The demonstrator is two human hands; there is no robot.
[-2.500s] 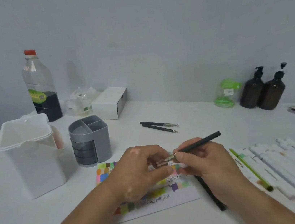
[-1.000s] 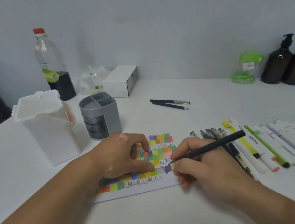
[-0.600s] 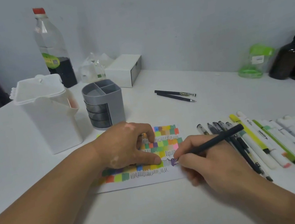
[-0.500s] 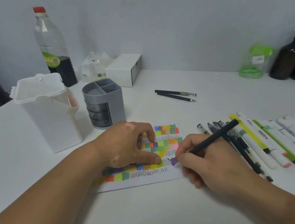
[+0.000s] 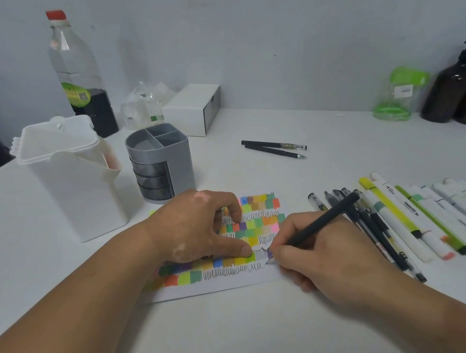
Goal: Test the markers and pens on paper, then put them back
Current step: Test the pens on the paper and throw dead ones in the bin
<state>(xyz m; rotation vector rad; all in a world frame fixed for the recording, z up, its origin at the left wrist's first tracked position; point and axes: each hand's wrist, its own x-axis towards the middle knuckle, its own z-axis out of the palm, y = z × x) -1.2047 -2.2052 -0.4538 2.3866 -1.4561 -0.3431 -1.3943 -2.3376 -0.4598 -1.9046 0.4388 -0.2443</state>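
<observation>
Head cam: white lidded bin (image 5: 73,180) standing left of and behind the paper (image 5: 226,285). Grey desk organizer (image 5: 161,162) standing just behind the paper's left part. Left hand (image 5: 200,228) resting on the paper, thumb and index fingertip pressing it onto the tabletop (image 5: 248,338), other fingers bent, gripping nothing. Paper is showing rows of colour swatches and black scribble lines. Two black pens (image 5: 274,148) lying well behind the paper. Right hand (image 5: 326,253) sitting at the paper's right edge, pinching a black pen (image 5: 322,222) in a writing grip, tip touching the paper at the end of the lowest scribble row. Row of pens and markers (image 5: 396,219) lying side by side just right of the paper.
</observation>
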